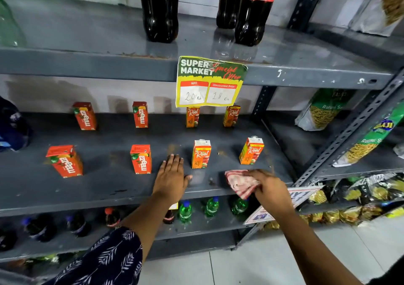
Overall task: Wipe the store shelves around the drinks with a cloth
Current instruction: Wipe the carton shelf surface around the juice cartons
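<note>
A: We start with the grey shelf (pixel 105 188), our landmark. What of it can't we read?

B: Its left end runs out of frame, and a dark bottle (pixel 11 125) there is cut off and blurred. Above the shelf, three Coca-Cola bottles (pixel 159 11) lose their tops to the frame edge. A yellow-green tag (pixel 208 82) hangs over the shelf's back row, hiding the top of one carton; we read "SUPER MARKET", "Special Offer", "20 rs" and "18 rs".

A: And what does the shelf hold?

B: Eight cartons, upright in two rows. Four Maaza cartons (pixel 141 161) stand on the left half, four Real cartons (pixel 201 156) on the right half. Under the shelf sit small green bottles (pixel 185 211) and dark ones, partly hidden by our arms. Right of the shelf, snack bags (pixel 321 112) read "Ratlami", the rest too warped to make out.

A: Our hands?

B: Our left hand (pixel 171 176) lies flat on the shelf, fingers together, between a front Maaza and a front Real. Our right hand (pixel 270 189) is clamped on the cloth (pixel 239 182), red-and-white and bunched, which is on the shelf's front edge below the front Real cartons.
</note>
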Available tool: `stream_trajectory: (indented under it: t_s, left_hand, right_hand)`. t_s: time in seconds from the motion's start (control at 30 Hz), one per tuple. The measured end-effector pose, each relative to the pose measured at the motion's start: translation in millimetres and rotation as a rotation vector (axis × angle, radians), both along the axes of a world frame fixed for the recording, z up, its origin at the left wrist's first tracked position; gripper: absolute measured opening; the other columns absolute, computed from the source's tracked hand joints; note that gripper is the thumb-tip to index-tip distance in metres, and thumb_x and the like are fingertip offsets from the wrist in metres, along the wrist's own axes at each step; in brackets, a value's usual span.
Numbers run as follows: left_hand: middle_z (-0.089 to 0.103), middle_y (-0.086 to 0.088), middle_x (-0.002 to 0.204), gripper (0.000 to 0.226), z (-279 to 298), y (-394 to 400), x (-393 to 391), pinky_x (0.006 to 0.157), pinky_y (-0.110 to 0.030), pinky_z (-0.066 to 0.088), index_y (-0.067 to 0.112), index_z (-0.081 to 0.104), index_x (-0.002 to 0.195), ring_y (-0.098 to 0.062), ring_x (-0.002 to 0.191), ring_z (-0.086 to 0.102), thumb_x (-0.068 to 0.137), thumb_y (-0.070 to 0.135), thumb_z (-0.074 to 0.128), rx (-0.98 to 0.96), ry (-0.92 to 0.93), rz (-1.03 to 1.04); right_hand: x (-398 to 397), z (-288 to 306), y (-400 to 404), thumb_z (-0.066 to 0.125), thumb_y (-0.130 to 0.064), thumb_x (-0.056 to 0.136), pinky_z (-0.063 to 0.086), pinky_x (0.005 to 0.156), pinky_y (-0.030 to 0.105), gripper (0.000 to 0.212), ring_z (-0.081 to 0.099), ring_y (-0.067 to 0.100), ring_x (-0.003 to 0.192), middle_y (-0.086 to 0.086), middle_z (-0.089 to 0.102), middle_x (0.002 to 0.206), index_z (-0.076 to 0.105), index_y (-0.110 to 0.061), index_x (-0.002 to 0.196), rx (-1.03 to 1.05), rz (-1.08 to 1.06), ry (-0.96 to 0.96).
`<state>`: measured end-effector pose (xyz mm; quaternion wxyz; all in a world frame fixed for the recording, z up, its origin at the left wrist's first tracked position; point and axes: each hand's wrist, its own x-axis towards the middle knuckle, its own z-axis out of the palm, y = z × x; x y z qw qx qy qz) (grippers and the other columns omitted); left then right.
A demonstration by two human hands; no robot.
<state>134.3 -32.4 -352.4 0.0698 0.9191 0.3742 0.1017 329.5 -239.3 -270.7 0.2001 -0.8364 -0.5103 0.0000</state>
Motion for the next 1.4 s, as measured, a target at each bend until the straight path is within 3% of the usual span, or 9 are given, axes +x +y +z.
stream_trajectory:
  t_s: [0.2, 0.33, 0.47, 0.7, 0.87, 1.0, 1.13, 1.3, 1.4]
  left_hand:
    - [0.018, -0.015, 0.154, 0.072, -8, 1, -5, 0.114, -0.039, 0.002, 0.001, 0.022, 0.144, -0.025, 0.142, 0.007, 0.092, 0.051, 0.023, -0.007, -0.040, 0.010]
    - [0.027, -0.020, 0.150, 0.078, -10, 1, -6, 0.113, -0.041, 0.008, -0.003, 0.030, 0.140, -0.029, 0.141, 0.016, 0.087, 0.052, 0.015, -0.008, -0.044, -0.001]
    - [0.029, -0.020, 0.149, 0.078, -10, 2, -5, 0.114, -0.042, 0.011, -0.003, 0.031, 0.139, -0.030, 0.140, 0.018, 0.087, 0.052, 0.014, -0.009, -0.037, 0.012]
    - [0.035, -0.022, 0.146, 0.078, -11, 4, -2, 0.111, -0.046, 0.020, -0.006, 0.035, 0.137, -0.032, 0.137, 0.027, 0.087, 0.052, 0.019, -0.028, -0.014, 0.037]
    - [0.041, -0.025, 0.141, 0.075, -12, 6, -2, 0.107, -0.049, 0.027, -0.008, 0.040, 0.133, -0.036, 0.132, 0.035, 0.088, 0.049, 0.023, -0.029, -0.001, 0.027]
    - [0.045, -0.028, 0.136, 0.074, -11, 5, -2, 0.104, -0.052, 0.032, -0.009, 0.044, 0.130, -0.039, 0.128, 0.040, 0.087, 0.048, 0.026, -0.039, -0.016, 0.020]
    - [0.049, -0.029, 0.132, 0.081, -12, 5, -3, 0.100, -0.053, 0.035, -0.010, 0.047, 0.126, -0.041, 0.123, 0.045, 0.091, 0.056, 0.015, -0.016, -0.035, 0.012]
    - [0.050, -0.030, 0.130, 0.086, -18, 9, -3, 0.104, -0.048, 0.025, -0.011, 0.047, 0.126, -0.041, 0.122, 0.046, 0.092, 0.057, 0.008, 0.015, -0.048, 0.019]
    - [0.053, -0.030, 0.127, 0.087, -22, 11, 0, 0.106, -0.043, 0.020, -0.011, 0.050, 0.124, -0.043, 0.118, 0.050, 0.091, 0.059, 0.009, -0.003, -0.044, 0.048]
  right_hand:
    - [-8, -41, 15, 0.044, -0.005, 0.070, 0.034, 0.109, 0.039, 0.067, 0.041, 0.023, 0.132, 0.001, 0.046, 0.144, 0.049, -0.030, 0.132, -0.198, 0.103, 0.001]
    - [-11, -32, -12, 0.031, -0.019, 0.061, 0.047, 0.097, 0.037, 0.061, 0.058, 0.022, 0.113, -0.001, 0.066, 0.120, 0.065, -0.032, 0.110, -0.122, 0.109, 0.017]
    - [13, -10, -41, 0.041, -0.010, 0.056, 0.052, 0.081, 0.030, 0.056, 0.063, 0.022, 0.098, -0.001, 0.071, 0.105, 0.068, -0.030, 0.101, -0.049, 0.013, 0.094]
    - [27, -14, 8, 0.052, 0.005, 0.063, 0.046, 0.095, 0.034, 0.065, 0.058, 0.027, 0.110, 0.005, 0.064, 0.123, 0.060, -0.028, 0.119, 0.025, -0.003, 0.019]
    - [20, -41, 11, 0.042, -0.008, 0.062, 0.038, 0.107, 0.040, 0.063, 0.051, 0.025, 0.122, 0.005, 0.060, 0.129, 0.062, -0.029, 0.118, -0.085, 0.027, 0.059]
    - [38, -24, -27, 0.043, -0.006, 0.056, 0.048, 0.095, 0.027, 0.056, 0.063, 0.014, 0.103, -0.006, 0.072, 0.108, 0.071, -0.031, 0.097, -0.067, -0.024, 0.131]
    - [65, 14, -49, 0.049, -0.005, 0.060, 0.050, 0.070, 0.020, 0.044, 0.067, 0.016, 0.082, -0.009, 0.072, 0.084, 0.071, -0.028, 0.089, 0.012, -0.193, 0.213]
    - [93, 54, -15, 0.054, -0.008, 0.075, 0.045, 0.055, 0.034, 0.049, 0.063, 0.036, 0.074, 0.013, 0.069, 0.087, 0.052, -0.025, 0.120, 0.106, -0.435, 0.083]
    - [108, 72, 37, 0.056, -0.013, 0.080, 0.043, 0.059, 0.037, 0.040, 0.063, 0.042, 0.082, 0.020, 0.068, 0.091, 0.049, -0.015, 0.119, 0.047, -0.479, -0.090]
